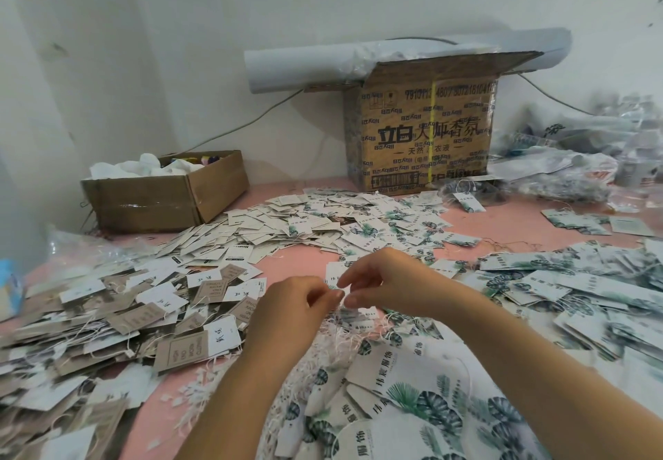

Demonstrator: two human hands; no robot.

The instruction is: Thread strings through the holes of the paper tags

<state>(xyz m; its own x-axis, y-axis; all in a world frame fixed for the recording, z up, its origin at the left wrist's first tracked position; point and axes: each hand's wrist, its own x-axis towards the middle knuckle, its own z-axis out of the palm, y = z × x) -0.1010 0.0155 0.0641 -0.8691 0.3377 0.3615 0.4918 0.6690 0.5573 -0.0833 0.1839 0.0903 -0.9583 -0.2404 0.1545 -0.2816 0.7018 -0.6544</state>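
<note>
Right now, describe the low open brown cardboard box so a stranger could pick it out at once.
Start at the pink tabletop and look to its far left corner, against the white wall. There sits the low open brown cardboard box, holding crumpled white material. Unlike the tall printed cardboard carton to its right, it is squat and unprinted.

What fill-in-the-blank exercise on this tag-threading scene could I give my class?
The table between the tag piles is ____.
A ____ strap runs down the tall box.
The brown tags lie on the person's ____ side.
The left hand and right hand meet above loose white ____.
Missing words: pink; yellow; left; strings.
</note>
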